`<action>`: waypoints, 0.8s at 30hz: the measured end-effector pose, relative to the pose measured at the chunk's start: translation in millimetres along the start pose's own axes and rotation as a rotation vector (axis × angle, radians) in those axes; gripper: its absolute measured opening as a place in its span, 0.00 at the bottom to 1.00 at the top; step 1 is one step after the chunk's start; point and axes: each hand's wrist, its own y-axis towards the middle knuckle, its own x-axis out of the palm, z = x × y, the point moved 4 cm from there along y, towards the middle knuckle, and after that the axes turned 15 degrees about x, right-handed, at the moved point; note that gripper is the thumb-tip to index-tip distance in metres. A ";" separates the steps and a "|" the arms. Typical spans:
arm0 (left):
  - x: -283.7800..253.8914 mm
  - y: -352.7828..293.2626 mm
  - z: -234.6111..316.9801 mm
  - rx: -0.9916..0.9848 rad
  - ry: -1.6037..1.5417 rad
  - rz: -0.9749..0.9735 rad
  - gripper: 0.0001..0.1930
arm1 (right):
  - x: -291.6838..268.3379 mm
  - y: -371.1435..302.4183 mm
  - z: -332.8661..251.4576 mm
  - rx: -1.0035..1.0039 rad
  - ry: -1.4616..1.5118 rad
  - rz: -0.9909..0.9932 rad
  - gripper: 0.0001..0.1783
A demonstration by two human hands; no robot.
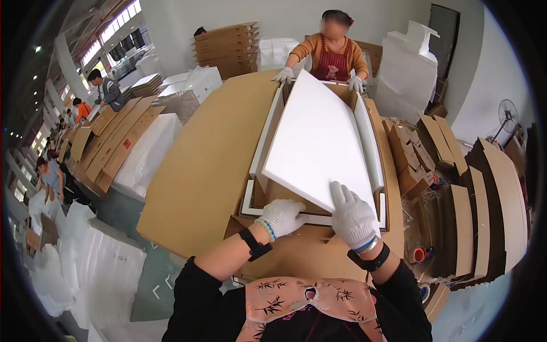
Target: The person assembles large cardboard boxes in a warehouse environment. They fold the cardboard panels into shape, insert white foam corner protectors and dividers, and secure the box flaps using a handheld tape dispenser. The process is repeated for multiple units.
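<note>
A large white foam board [316, 137] lies askew and tilted over an open cardboard box [310, 232] in front of me. White foam strips [369, 139] line the box walls. My right hand [352, 216], in a white knit glove, is closed on the board's near edge, its fingers extended over the top face and its thumb hidden. My left hand [283, 218], gloved too, is at the box's near edge with bent fingers; what they grip is hidden. Across the box stands a co-worker [333, 54] in a red apron, gloved hands at the far corners.
A wide cardboard flap [211, 159] spreads left of the box. Stacked cardboard [493, 199] and small cartons [407, 157] crowd the right side. Wrapped white foam [108, 273] stands at the lower left. Behind the co-worker are a wrapped stack [404, 74] and flat cartons [227, 51].
</note>
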 end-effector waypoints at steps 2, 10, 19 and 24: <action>5.6 -7.7 -3.4 0.041 0.042 0.030 0.15 | 21.8 14.2 -9.0 0.037 -0.114 -0.174 0.31; 0.8 -13.6 -4.1 0.148 -0.080 0.156 0.09 | 118.7 54.4 4.5 -0.223 -0.307 -0.627 0.31; -77.7 -102.6 -4.1 -0.049 -0.290 0.294 0.19 | 145.8 92.7 -99.2 -0.853 -0.500 -1.063 0.53; -98.4 -208.4 2.4 -0.421 -0.207 0.556 0.15 | 225.1 80.8 -96.2 -0.979 -0.564 -1.052 0.37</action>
